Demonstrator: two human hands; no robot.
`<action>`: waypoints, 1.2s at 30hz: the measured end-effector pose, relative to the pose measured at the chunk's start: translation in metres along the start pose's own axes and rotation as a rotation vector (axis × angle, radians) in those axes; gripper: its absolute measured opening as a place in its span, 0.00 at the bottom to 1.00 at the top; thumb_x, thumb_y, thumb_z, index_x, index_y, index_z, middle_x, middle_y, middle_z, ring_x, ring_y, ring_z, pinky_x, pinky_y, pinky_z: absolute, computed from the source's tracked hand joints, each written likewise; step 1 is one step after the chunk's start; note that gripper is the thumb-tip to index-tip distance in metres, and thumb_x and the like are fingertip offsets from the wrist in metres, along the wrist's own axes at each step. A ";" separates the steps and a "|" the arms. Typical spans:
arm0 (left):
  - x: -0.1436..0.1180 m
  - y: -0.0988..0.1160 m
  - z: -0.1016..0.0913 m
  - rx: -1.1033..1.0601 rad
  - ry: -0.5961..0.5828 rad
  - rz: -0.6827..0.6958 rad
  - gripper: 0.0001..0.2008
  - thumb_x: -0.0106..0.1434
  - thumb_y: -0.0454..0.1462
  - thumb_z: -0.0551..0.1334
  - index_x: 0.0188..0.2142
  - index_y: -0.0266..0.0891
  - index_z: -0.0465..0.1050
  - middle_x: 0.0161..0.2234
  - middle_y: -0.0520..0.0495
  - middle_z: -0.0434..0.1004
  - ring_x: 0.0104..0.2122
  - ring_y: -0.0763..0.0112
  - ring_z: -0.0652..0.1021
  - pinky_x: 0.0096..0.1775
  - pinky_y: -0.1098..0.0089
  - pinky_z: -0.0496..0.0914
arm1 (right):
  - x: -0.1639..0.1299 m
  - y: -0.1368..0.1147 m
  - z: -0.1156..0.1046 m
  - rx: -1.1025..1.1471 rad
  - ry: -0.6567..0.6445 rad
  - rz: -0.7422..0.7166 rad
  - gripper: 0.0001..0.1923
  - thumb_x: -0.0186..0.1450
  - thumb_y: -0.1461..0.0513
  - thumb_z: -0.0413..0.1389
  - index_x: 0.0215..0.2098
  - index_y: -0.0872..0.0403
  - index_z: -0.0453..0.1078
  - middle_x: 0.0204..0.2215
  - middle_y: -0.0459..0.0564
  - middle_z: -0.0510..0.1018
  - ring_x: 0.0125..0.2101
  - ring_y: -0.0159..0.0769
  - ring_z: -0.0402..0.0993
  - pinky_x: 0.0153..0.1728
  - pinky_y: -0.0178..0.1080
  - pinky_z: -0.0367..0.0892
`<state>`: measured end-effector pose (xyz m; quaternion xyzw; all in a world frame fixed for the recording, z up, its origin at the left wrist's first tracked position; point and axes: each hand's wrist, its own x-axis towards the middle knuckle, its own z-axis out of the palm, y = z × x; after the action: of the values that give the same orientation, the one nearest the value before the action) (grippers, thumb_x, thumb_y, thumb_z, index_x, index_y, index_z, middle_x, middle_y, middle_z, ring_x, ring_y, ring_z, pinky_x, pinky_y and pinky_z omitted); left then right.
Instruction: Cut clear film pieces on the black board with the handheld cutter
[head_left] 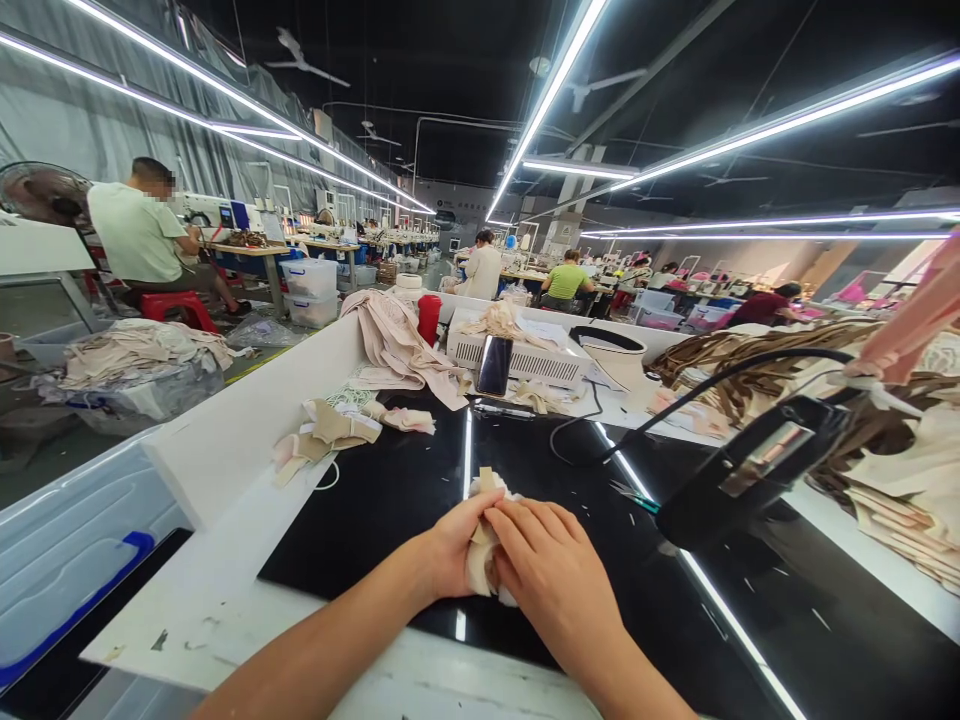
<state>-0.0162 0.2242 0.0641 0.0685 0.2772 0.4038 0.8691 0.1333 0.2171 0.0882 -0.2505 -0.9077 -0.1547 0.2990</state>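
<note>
Both hands meet over a small bundle of beige and white fabric pieces (pixel 481 568) at the near middle of the glossy black work surface (pixel 375 510). My left hand (pixel 454 545) grips the bundle from the left, its thumb along the top. From the right, my right hand (pixel 555 565) closes over the same pieces, its fingers together and touching the left thumb. A narrow tan tip of cloth sticks out beyond the fingers. The palms hide most of the bundle. Teal-handled thread snips (pixel 637 498) lie to the right of the hands.
Fabric scraps (pixel 330 430) lie at the left. A phone (pixel 494 366) leans on a white vented box (pixel 525 355) at the back. A black corded device (pixel 750 470) rises at the right beside stacked cloth (pixel 907 500). Further off, several people sit at sewing tables.
</note>
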 end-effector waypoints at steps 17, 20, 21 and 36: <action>-0.001 -0.004 0.006 0.123 -0.184 0.085 0.24 0.69 0.54 0.59 0.49 0.37 0.74 0.39 0.43 0.78 0.37 0.61 0.79 0.45 0.56 0.71 | 0.005 0.048 -0.017 0.655 -0.103 0.622 0.14 0.64 0.60 0.52 0.20 0.52 0.68 0.17 0.42 0.71 0.20 0.34 0.68 0.21 0.34 0.62; 0.001 -0.005 0.004 0.145 -0.196 0.089 0.24 0.68 0.54 0.61 0.50 0.35 0.73 0.41 0.42 0.77 0.37 0.61 0.78 0.45 0.56 0.71 | 0.002 0.053 -0.012 0.817 -0.103 0.749 0.13 0.62 0.56 0.55 0.22 0.52 0.72 0.18 0.43 0.75 0.21 0.35 0.70 0.24 0.35 0.66; 0.001 -0.005 0.005 0.151 -0.202 0.090 0.24 0.69 0.53 0.61 0.50 0.34 0.73 0.41 0.41 0.77 0.37 0.61 0.78 0.45 0.57 0.71 | 0.001 0.054 -0.011 0.872 -0.101 0.788 0.13 0.62 0.55 0.55 0.23 0.53 0.73 0.19 0.44 0.76 0.22 0.36 0.72 0.26 0.36 0.69; -0.004 -0.002 -0.002 0.251 -0.212 0.097 0.21 0.57 0.34 0.62 0.51 0.33 0.71 0.51 0.36 0.77 0.46 0.53 0.80 0.50 0.53 0.71 | -0.021 0.043 -0.020 1.287 0.208 1.141 0.19 0.55 0.49 0.67 0.39 0.53 0.83 0.39 0.52 0.85 0.41 0.49 0.82 0.44 0.48 0.77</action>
<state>-0.0180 0.2200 0.0635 0.2319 0.2287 0.3981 0.8576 0.1806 0.2362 0.0961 -0.4341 -0.5225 0.5408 0.4961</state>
